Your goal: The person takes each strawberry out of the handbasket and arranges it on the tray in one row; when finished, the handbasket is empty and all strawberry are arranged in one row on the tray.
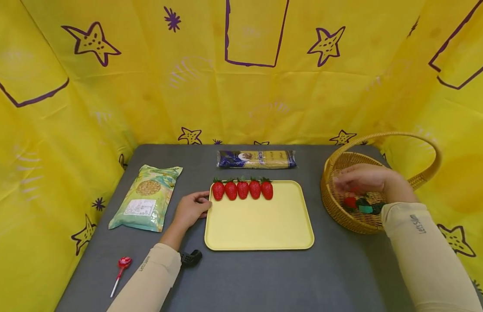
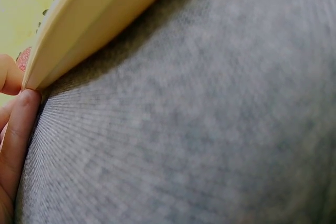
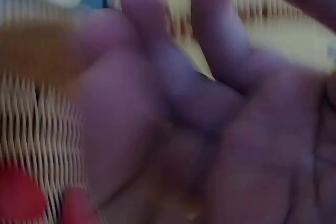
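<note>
At its upper left edge, the pale yellow tray [image 1: 261, 225] is pinched by my left hand [image 1: 190, 210]. The left wrist view shows fingers [image 2: 23, 111] on both sides of the tray's rim [image 2: 79, 30]. Five-abreast would be a count, so simply: several red strawberries [image 1: 243, 190] lie in a row along the tray's far side, leafy ends away from me. My right hand [image 1: 364, 178] is inside the wicker basket [image 1: 331, 212], fingers loosely bent with nothing between them. Below it in the basket are a red strawberry [image 1: 350, 202] and a teal-and-dark item [image 1: 365, 209], partly hidden by the arm.
A pasta packet [image 1: 257, 159] lies behind the tray. Left of my left hand is a green bag [image 1: 145, 199] with a white label. A red lollipop [image 1: 124, 262] lies at the front left. The basket's handle [image 1: 397, 134] arches over my right wrist. Yellow cloth surrounds the grey table.
</note>
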{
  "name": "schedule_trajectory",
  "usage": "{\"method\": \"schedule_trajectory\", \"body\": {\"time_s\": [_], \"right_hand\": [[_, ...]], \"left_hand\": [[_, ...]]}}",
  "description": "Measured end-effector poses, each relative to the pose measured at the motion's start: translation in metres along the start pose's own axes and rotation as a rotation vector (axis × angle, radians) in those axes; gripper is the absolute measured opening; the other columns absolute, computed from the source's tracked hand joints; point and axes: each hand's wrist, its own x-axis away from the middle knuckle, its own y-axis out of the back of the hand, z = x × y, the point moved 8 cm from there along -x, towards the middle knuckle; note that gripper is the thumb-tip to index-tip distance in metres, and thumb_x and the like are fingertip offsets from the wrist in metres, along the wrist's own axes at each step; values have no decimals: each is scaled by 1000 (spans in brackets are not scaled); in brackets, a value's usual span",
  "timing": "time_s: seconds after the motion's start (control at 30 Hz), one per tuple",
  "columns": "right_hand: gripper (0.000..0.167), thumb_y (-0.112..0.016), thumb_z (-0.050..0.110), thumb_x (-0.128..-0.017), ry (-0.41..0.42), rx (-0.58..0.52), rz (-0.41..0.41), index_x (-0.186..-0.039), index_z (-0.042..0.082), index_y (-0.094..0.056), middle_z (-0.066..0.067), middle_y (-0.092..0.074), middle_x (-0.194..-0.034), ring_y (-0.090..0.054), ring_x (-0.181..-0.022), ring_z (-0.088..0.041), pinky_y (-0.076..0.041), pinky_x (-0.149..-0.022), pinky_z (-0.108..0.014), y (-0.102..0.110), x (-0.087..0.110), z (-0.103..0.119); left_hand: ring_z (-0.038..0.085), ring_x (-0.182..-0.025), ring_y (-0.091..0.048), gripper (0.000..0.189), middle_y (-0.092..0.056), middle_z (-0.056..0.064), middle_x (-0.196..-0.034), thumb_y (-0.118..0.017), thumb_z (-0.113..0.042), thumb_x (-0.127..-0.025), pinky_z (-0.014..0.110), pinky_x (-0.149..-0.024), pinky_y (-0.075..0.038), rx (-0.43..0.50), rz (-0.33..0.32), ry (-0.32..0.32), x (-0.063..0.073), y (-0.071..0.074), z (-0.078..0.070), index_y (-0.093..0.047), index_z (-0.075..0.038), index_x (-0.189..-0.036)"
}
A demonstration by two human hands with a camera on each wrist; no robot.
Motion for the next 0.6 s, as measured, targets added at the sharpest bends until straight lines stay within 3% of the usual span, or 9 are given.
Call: {"method": "schedule_trajectory", "body": {"time_s": [0.13,0.23,0.3,0.33,0.5,0.53,0.6], "right_hand": [[29,-47,20,-103,-98,-83,18,-98,1,-68,-9,-65,-91,-60,-88,-23,-51,-80,-34,16,11,-34],[26,-47,25,-104,-162,-164,-83,-98,7,-65,-3,-62,-85,-59,-81,-17,-51,-77,-30,31,15,-55],[29,-47,27,-103,-193,-181,-171,-105,1,-60,-3,-58,-86,-57,-79,-14,-52,-78,-29,41,17,-67],[37,-47,29,-103,-209,-174,-214,-115,-5,-56,-7,-58,-90,-57,-81,-14,-52,-79,-29,46,19,-71],[62,-47,38,-101,-317,-63,-403,-123,-19,-35,-3,-49,-75,-50,-64,-9,-51,-66,-26,62,26,-92],[62,-47,40,-101,-344,-35,-426,-118,-18,-40,-1,-45,-66,-46,-57,-9,-48,-59,-25,64,27,-95],[63,-48,42,-100,-369,29,-451,-118,-18,-42,1,-41,-65,-43,-58,-13,-44,-58,-25,65,27,-98]], "left_hand": [[17,-70,-63,41,-64,8,-91,-72,-13,-83,29,-60,-58,0,4,-9,0,1,-1,-68,-9,-123],[16,-68,-62,41,-64,9,-91,-72,-12,-83,29,-60,-58,4,3,-15,0,1,-2,-68,-8,-123],[16,-68,-62,41,-64,9,-90,-72,-12,-82,30,-59,-58,5,1,-14,0,1,-2,-68,-8,-123],[16,-68,-63,41,-64,9,-90,-72,-12,-82,30,-59,-58,2,3,-14,0,1,-1,-68,-8,-123],[16,-67,-63,41,-64,8,-90,-72,-10,-83,29,-59,-58,-3,0,-13,1,1,-1,-68,-8,-123],[16,-67,-63,41,-64,9,-90,-72,-10,-83,30,-59,-58,-3,0,-14,1,1,-1,-68,-8,-123],[16,-67,-63,40,-64,9,-90,-72,-10,-83,30,-59,-58,2,1,-14,2,0,-2,-69,-8,-123]]}}
